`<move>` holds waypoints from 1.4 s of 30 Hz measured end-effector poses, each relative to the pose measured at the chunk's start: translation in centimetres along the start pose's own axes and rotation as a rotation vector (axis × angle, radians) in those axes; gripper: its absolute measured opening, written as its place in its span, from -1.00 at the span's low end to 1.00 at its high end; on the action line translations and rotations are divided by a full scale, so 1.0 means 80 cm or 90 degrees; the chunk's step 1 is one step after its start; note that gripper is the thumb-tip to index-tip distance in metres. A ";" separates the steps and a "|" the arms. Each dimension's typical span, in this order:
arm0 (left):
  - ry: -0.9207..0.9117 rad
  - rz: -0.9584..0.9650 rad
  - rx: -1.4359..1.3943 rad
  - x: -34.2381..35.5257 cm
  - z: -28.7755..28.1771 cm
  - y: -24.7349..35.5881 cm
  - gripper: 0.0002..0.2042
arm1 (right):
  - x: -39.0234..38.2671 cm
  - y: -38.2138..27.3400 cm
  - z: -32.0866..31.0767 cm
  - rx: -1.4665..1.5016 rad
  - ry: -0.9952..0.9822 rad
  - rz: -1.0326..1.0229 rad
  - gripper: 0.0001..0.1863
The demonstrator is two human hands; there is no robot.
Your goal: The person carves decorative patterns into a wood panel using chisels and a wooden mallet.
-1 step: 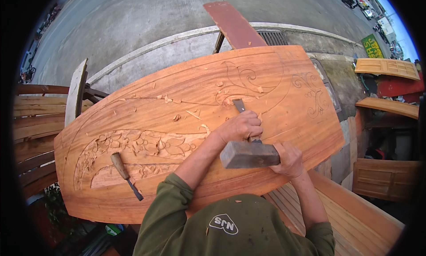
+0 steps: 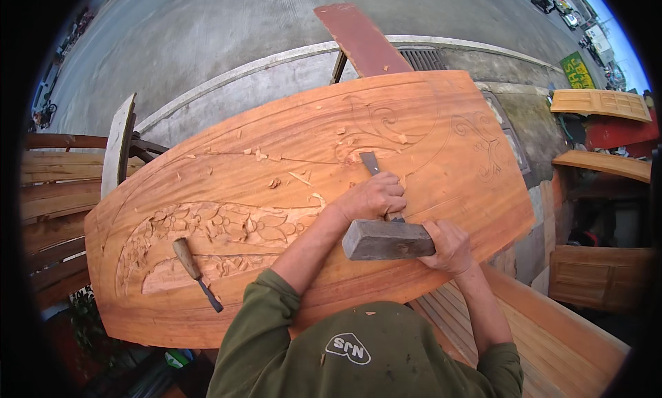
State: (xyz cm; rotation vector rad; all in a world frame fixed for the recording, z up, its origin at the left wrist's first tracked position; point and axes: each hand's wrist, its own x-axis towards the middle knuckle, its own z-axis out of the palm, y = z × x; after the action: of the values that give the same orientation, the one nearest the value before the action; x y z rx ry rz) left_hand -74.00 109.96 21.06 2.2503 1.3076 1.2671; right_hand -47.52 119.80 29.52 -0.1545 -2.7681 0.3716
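While a broad, reddish-brown wooden panel (image 2: 462, 191) is lying in front of the person, close to the green shirt (image 2: 420, 356), its grain is running in long streaks of orange and darker brown. Dark-lined scrolls (image 2: 480, 143) are curling across its far right part, and a floral relief (image 2: 258, 227) is showing in paler, cut-back wood toward the near left. Pale wood chips (image 2: 260, 154) are lying scattered over the surface, and a second chisel (image 2: 186, 258), with a worn wooden handle, is resting slantwise over the carved area.

The left hand (image 2: 374, 195) is clasping a chisel (image 2: 370, 163), its fingers curling closed around the shank; the flat steel blade is pointing away from the person, its tip standing by a freshly cut patch near the scrollwork. The right hand (image 2: 449, 247) is gripping a blocky, dark mallet (image 2: 387, 240), its fingers bending tightly at the right end of the head. The mallet is covering the rear of the chisel, so whether the two are touching cannot be told.

Compared with the earlier frame, hardly anything is differing: both hands are keeping their holds, the blade is staying by the same patch, and the second chisel and chips are remaining in place.
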 end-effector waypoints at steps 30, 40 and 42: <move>0.330 0.010 0.131 0.019 -0.012 0.011 -0.81 | -0.002 0.006 0.006 0.008 0.114 0.015 -0.25; 0.093 -0.011 0.019 0.006 -0.002 0.000 -0.81 | -0.020 -0.030 -0.007 0.127 0.170 0.003 -0.25; 0.104 -0.009 -0.002 0.005 -0.008 -0.004 -0.81 | -0.018 -0.023 0.003 0.137 0.196 -0.006 -0.25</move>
State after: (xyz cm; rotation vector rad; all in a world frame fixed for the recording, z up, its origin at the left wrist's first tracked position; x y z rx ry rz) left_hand -74.54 110.33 21.48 2.1709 1.3707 1.4734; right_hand -46.35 117.76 29.37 -0.1334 -2.4070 0.5871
